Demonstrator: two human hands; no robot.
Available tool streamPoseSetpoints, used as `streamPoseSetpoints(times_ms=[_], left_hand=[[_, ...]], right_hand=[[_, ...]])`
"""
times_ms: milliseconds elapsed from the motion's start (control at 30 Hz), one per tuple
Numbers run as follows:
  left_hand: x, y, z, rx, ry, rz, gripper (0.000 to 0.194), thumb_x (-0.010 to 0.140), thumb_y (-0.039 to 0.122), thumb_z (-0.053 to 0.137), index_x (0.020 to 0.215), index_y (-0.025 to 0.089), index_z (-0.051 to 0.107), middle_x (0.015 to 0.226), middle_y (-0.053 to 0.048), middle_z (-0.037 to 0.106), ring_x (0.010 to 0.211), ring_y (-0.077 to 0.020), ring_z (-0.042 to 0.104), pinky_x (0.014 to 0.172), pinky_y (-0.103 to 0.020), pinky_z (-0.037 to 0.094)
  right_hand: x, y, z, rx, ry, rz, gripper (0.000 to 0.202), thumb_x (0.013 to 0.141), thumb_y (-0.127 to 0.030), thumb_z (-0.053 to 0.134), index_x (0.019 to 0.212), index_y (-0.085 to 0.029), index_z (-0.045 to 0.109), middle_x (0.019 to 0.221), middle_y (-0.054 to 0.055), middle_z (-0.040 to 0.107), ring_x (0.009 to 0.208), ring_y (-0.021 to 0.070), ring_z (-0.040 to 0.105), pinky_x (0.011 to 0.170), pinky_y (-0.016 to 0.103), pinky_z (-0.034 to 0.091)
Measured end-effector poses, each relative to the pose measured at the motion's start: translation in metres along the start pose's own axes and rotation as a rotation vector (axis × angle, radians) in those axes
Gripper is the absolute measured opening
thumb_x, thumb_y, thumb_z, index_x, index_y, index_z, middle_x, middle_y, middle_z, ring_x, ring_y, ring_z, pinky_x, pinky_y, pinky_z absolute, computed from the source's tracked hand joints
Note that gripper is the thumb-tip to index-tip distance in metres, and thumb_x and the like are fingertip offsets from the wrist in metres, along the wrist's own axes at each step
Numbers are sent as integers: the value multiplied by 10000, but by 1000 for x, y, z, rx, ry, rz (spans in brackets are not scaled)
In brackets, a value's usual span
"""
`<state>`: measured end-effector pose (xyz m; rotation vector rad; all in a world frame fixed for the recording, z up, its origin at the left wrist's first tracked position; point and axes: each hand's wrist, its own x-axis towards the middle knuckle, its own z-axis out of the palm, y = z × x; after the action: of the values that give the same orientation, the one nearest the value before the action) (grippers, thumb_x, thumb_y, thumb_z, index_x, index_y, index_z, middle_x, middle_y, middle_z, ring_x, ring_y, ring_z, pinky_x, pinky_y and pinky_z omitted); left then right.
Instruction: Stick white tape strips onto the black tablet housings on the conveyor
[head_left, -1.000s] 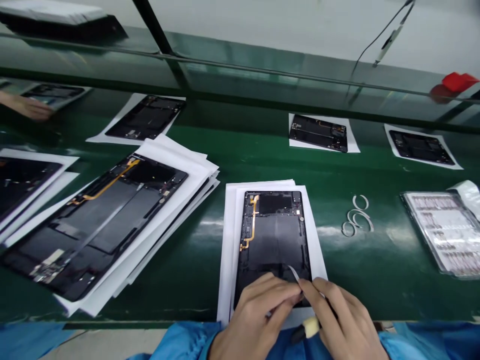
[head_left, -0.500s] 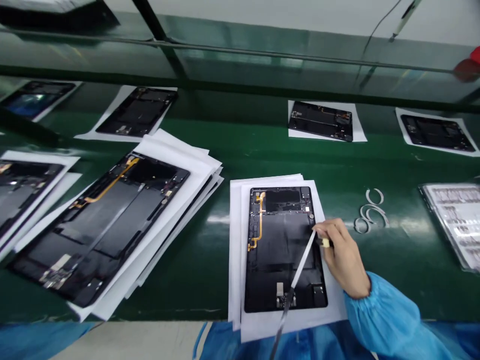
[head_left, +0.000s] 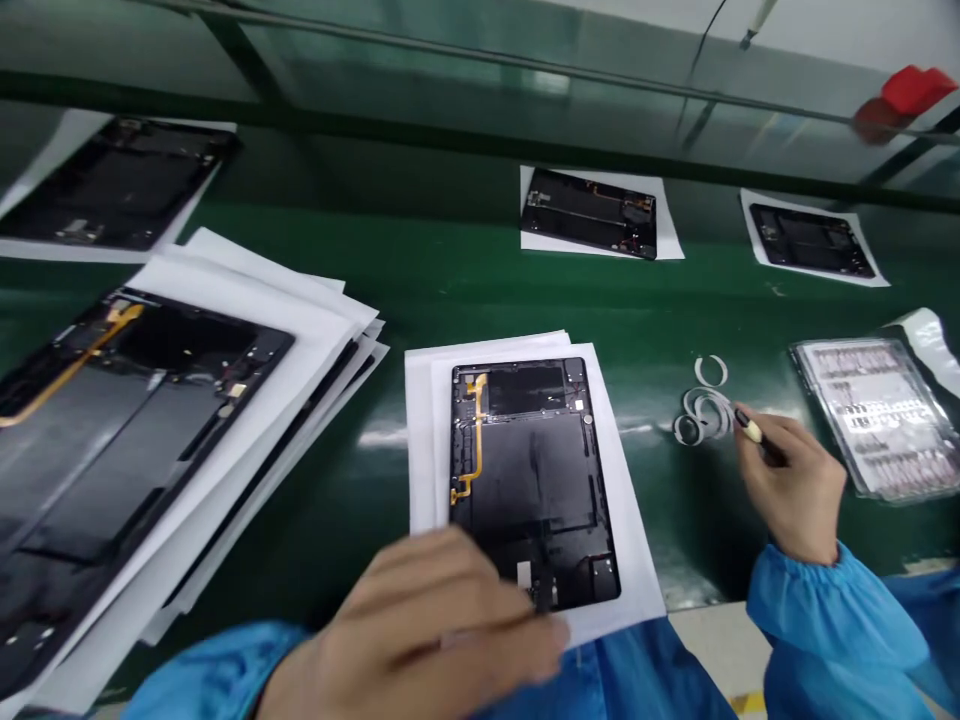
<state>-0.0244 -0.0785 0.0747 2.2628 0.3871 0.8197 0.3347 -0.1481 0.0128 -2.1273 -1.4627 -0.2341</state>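
In the head view, a tablet housing [head_left: 536, 465] with an orange flex cable lies on white sheets. My left hand [head_left: 427, 630] is motion-smeared above its lower left part, hiding that corner; I cannot make out whether it holds anything. To the right, my right hand [head_left: 799, 475] is closed around a slim tool [head_left: 752, 430] with a dark tip and a cream section; its exact kind is unclear. The tool's tip is close to a small pile of curled white strips [head_left: 705, 412] on the green bench.
A stack of housings between white sheets [head_left: 300, 320] stands at left. Further housings lie at the back left [head_left: 127, 180], back middle [head_left: 592, 215] and back right [head_left: 810, 240]. A clear tray of small parts [head_left: 877, 415] sits at right. A rail [head_left: 450, 55] crosses behind.
My right hand has left the housing's right edge and moved right to the curled strips. The white-and-black strip it held across the housing is no longer seen there. My left hand has come into view.
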Motion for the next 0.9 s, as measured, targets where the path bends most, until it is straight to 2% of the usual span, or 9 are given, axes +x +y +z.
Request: streamPoseSetpoints(times_ms=[133, 200, 333, 433, 500, 600, 667, 800, 900], left_hand=[[39, -24, -7, 44, 128, -88, 107, 882, 154, 689, 984, 177, 714, 861, -31, 681, 748, -121, 659, 644, -228, 563], [46, -38, 0, -27, 165, -135, 97, 842, 162, 733, 938, 175, 729, 886, -32, 657, 796, -122, 652, 688, -229, 563], [53, -60, 11, -170, 231, -248, 68, 779, 155, 791, 827, 174, 746, 868, -22, 644, 813, -130, 640, 763, -266, 540], [60, -69, 10, -272, 195, -321, 33, 800, 187, 775, 790, 183, 744, 851, -18, 648, 803, -135, 634, 773, -276, 535], [60, -70, 10, -315, 195, -369, 105, 811, 264, 769, 883, 192, 740, 881, -26, 664, 830, -152, 634, 792, -289, 536], [41, -60, 17, -236, 365, -494, 391, 892, 404, 667, 1230, 215, 619, 1080, -66, 657, 979, -183, 626, 887, -321, 520], [13, -46, 29, -51, 418, -525, 454, 950, 424, 575, 1354, 227, 512, 1203, -87, 620, 1098, -198, 593, 959, -334, 490], [-51, -14, 63, 330, 30, -348, 397, 970, 420, 532, 1322, 240, 568, 1301, -75, 618, 1268, -258, 487, 1039, -383, 416], [-77, -6, 81, 479, -102, -272, 461, 939, 537, 520, 1297, 256, 597, 1316, -56, 633, 1286, -274, 482, 1056, -407, 372]], right_hand=[[13, -43, -9, 118, 4, -21, 160, 881, -311, 638, 926, -199, 744, 892, 77, 725, 746, 208, 669, 668, 335, 514], [17, -75, -9, 370, -164, -67, 97, 872, -292, 669, 887, -224, 736, 875, 52, 718, 788, 203, 676, 704, 326, 527], [21, -131, -1, 632, -585, -208, 159, 840, -351, 722, 945, -232, 737, 835, 27, 679, 654, 141, 625, 534, 246, 480], [25, -147, 12, 746, -716, -215, 117, 840, -328, 725, 839, -212, 712, 760, 1, 637, 584, 104, 558, 478, 216, 414], [28, -148, 20, 794, -736, -212, 140, 852, -289, 710, 754, -195, 673, 711, -10, 607, 589, 100, 543, 503, 214, 408], [29, -144, 31, 808, -742, -187, 153, 854, -269, 703, 735, -184, 657, 711, -4, 604, 626, 112, 555, 540, 225, 413], [28, -142, 38, 795, -740, -165, 140, 852, -270, 706, 750, -184, 663, 727, 0, 611, 655, 121, 569, 568, 232, 424], [23, -139, 50, 761, -728, -157, 123, 856, -274, 701, 770, -195, 663, 728, -9, 589, 648, 118, 558, 555, 227, 414], [20, -137, 55, 735, -713, -174, 94, 865, -274, 689, 807, -201, 675, 763, 2, 597, 670, 128, 572, 546, 226, 421]])
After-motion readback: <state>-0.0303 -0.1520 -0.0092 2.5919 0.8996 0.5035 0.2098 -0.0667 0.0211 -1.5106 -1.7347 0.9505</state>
